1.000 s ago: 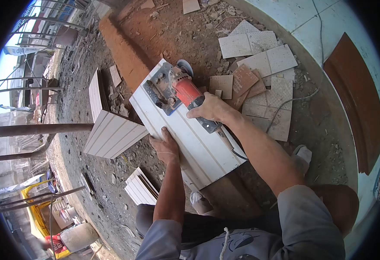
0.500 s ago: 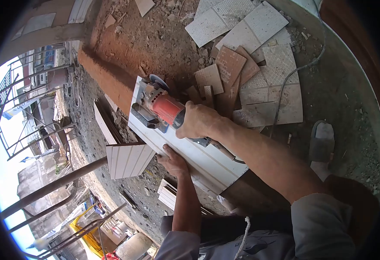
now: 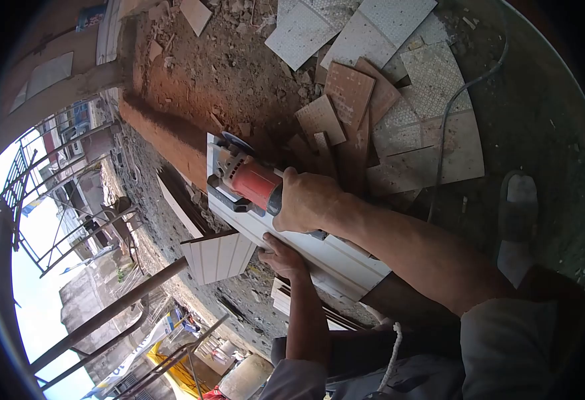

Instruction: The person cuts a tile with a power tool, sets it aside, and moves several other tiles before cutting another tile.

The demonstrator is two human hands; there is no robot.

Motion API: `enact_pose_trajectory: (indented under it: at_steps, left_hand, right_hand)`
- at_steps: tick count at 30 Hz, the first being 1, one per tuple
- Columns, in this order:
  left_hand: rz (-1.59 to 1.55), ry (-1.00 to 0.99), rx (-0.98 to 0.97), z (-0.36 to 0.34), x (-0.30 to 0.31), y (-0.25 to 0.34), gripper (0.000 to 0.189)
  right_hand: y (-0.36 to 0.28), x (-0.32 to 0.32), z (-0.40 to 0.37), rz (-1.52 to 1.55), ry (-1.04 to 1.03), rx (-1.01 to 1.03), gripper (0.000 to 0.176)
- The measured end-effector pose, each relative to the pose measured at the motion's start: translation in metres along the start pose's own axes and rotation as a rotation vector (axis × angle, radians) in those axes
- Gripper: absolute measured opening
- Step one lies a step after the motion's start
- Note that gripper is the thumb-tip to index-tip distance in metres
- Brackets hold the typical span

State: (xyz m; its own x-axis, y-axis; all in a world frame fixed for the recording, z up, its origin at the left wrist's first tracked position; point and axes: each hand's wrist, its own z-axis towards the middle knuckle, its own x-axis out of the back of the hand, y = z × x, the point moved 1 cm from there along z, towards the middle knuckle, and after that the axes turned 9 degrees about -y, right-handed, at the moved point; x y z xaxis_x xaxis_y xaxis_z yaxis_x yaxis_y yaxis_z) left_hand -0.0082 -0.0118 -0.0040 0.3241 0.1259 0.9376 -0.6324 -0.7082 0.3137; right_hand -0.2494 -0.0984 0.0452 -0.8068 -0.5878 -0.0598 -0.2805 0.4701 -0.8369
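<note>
My right hand (image 3: 309,203) is wrapped around the body of a red handheld tile saw (image 3: 252,183). The saw's round disc (image 3: 238,143) shows past the far side of its body, close to the tile's far end. Beneath the saw lies a long white tile (image 3: 336,257) with tan stripes, tilted across the view. My left hand (image 3: 286,259) grips this tile by its near left edge, the thumb on the top face and the other fingers partly hidden. The disc's lower part is out of sight, so its contact with the tile cannot be made out.
Broken white and brown tiles (image 3: 349,93) lie beyond the saw on rubble. A power cord (image 3: 444,127) runs across them on the right. Striped tiles (image 3: 219,257) stand left of my left hand, near a metal pole (image 3: 116,313). A foot (image 3: 519,207) rests at right.
The view has shifted, so most of the scene sits further right or lower. Both hands keep their hold, and the saw stays near the tile's far end.
</note>
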Motion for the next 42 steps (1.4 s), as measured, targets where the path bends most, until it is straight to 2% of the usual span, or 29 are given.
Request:
enact_pose_trajectory:
  at_steps: [35,40,41,42]
  left_hand:
    - [0.055,-0.005,0.068,-0.003,0.004,0.004,0.090]
    - [0.257,0.098,-0.170,0.002,0.001,0.004,0.073]
    - [0.260,0.105,-0.162,0.002,0.002,0.005,0.073]
    - [0.243,0.100,-0.253,0.001,0.001,0.006,0.070]
  right_hand:
    - [0.011,-0.004,-0.004,0.012,0.008,0.046,0.065]
    - [0.012,-0.003,-0.005,0.012,0.013,0.048,0.065]
    - [0.011,-0.004,-0.005,0.004,0.005,0.038,0.066]
    - [0.010,-0.005,-0.006,0.003,-0.005,0.043,0.066]
